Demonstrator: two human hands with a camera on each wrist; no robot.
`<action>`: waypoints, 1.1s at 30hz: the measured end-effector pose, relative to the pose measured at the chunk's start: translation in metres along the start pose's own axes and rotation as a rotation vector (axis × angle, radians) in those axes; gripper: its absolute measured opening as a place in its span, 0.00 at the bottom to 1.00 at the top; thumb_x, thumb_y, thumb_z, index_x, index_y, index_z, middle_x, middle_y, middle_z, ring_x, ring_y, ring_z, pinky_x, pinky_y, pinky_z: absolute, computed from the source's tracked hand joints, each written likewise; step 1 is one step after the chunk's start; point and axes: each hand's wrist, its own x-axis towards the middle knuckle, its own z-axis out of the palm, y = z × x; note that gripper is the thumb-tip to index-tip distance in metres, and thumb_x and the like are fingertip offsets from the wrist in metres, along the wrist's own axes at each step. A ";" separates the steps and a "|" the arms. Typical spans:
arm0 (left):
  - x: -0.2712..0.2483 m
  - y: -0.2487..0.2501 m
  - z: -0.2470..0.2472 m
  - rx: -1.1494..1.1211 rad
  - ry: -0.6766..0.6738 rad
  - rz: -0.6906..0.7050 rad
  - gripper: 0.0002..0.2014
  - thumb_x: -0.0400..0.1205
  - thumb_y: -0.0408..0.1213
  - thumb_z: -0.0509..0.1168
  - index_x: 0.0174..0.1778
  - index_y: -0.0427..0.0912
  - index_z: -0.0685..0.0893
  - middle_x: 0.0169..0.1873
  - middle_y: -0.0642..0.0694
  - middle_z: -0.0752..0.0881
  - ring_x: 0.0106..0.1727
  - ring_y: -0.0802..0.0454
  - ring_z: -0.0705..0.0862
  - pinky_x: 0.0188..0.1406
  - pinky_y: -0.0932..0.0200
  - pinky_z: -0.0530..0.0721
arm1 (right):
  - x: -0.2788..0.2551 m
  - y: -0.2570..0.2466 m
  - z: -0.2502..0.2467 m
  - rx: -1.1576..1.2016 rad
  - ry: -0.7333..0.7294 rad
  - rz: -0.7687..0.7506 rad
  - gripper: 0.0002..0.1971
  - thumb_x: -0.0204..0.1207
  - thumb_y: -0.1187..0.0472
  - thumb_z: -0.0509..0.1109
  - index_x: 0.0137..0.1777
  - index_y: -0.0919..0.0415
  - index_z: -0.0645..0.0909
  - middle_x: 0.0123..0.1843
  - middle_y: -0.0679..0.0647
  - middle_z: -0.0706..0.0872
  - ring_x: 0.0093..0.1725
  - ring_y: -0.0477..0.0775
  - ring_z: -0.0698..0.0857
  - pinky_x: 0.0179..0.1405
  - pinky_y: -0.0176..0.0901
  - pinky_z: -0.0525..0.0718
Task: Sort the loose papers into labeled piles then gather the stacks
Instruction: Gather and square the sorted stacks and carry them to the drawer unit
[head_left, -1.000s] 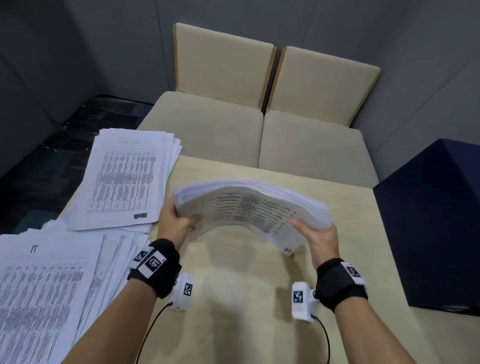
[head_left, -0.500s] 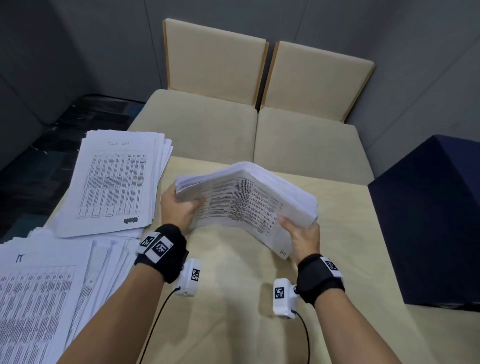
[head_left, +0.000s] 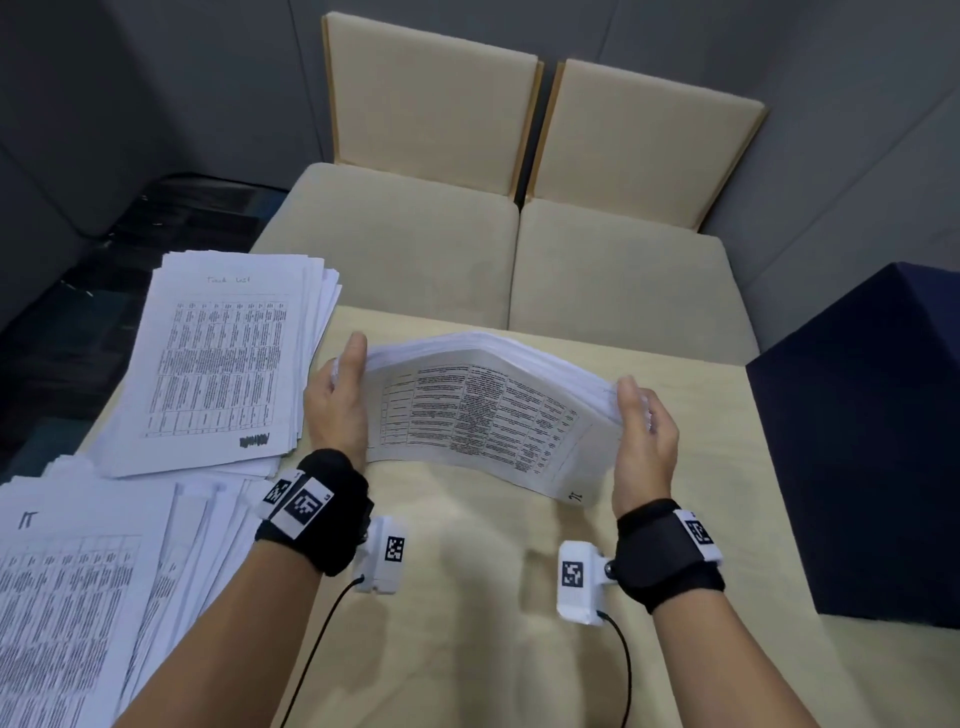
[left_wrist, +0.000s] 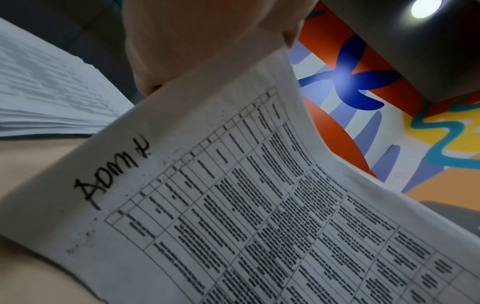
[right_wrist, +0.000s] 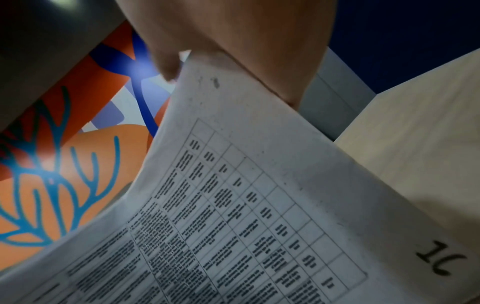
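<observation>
A thick stack of printed table sheets (head_left: 483, 410) arches above the beige table (head_left: 467, 597), held at both short ends. My left hand (head_left: 340, 395) grips its left end, thumb along the upper edge. My right hand (head_left: 641, 415) holds the right end, with the fingers curled round the sheet edges. The left wrist view shows the stack's underside (left_wrist: 233, 205) with "ADM" handwritten near the held end. In the right wrist view the stack's bottom sheet (right_wrist: 259, 195) carries a handwritten mark at one corner, under my right hand's fingers (right_wrist: 221, 37).
Two other paper piles lie on the table's left side: one far left pile (head_left: 228, 358) and a fanned near pile (head_left: 83, 597). Two beige chairs (head_left: 519, 249) stand behind the table. A dark blue box (head_left: 872, 441) sits at the right.
The stack has levelled from a sharp tilted bend into a wider arch, and both hands have shifted to its end edges and spread apart.
</observation>
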 end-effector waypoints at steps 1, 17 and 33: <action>0.002 0.000 0.002 -0.012 0.013 -0.002 0.20 0.78 0.61 0.66 0.37 0.46 0.81 0.34 0.53 0.83 0.40 0.53 0.82 0.48 0.53 0.78 | 0.002 0.002 0.002 -0.008 0.033 -0.007 0.13 0.84 0.57 0.68 0.38 0.58 0.73 0.31 0.42 0.76 0.31 0.42 0.76 0.31 0.30 0.74; -0.006 0.003 -0.022 0.070 -0.227 0.078 0.10 0.72 0.34 0.78 0.48 0.46 0.91 0.44 0.48 0.93 0.48 0.50 0.92 0.50 0.60 0.88 | -0.006 0.015 -0.029 -0.180 -0.161 0.010 0.37 0.55 0.49 0.86 0.67 0.51 0.78 0.62 0.53 0.87 0.60 0.50 0.87 0.64 0.49 0.85; 0.007 -0.017 -0.026 0.092 -0.152 -0.046 0.11 0.74 0.32 0.78 0.51 0.39 0.90 0.37 0.51 0.93 0.40 0.55 0.91 0.42 0.63 0.88 | -0.017 0.034 -0.045 -0.508 -0.523 0.072 0.60 0.49 0.38 0.89 0.81 0.32 0.58 0.77 0.36 0.73 0.78 0.43 0.73 0.76 0.63 0.75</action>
